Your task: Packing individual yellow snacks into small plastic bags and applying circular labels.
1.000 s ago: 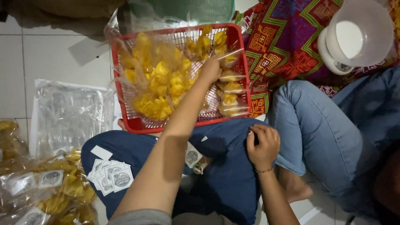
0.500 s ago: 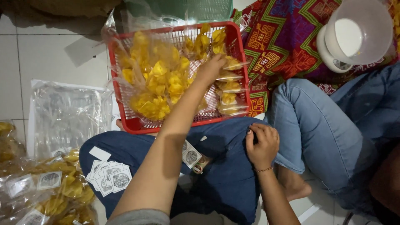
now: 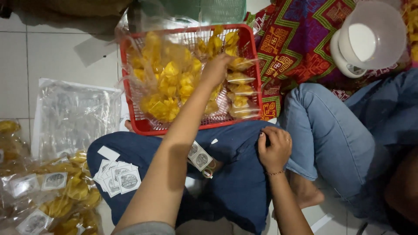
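Note:
A red plastic basket (image 3: pixel 254 65) rests against my knees, filled with clear packets of yellow chips (image 3: pixel 167 82). My left hand (image 3: pixel 216 68) reaches into it, knuckles up, on the small packets (image 3: pixel 241 78) stacked along the right side. Its fingers curl down out of sight among them. My right hand (image 3: pixel 274 148), with a ring and a thin bracelet, lies curled on my dark blue trouser leg (image 3: pixel 235 174), holding nothing.
White labels (image 3: pixel 118 176) lie on my left thigh, and two more (image 3: pixel 199 156) sit by my arm. Empty clear bags (image 3: pixel 74 117) and filled packets (image 3: pixel 56 196) lie on the tiled floor at left. Another person's jeans-clad legs (image 3: pixel 331 130), patterned cloth (image 3: pixel 300 39) and a white kitchen scale (image 3: pixel 365 39) are at right.
My left hand has shifted slightly farther into the basket, toward the upper packets. The right hand stays on my leg.

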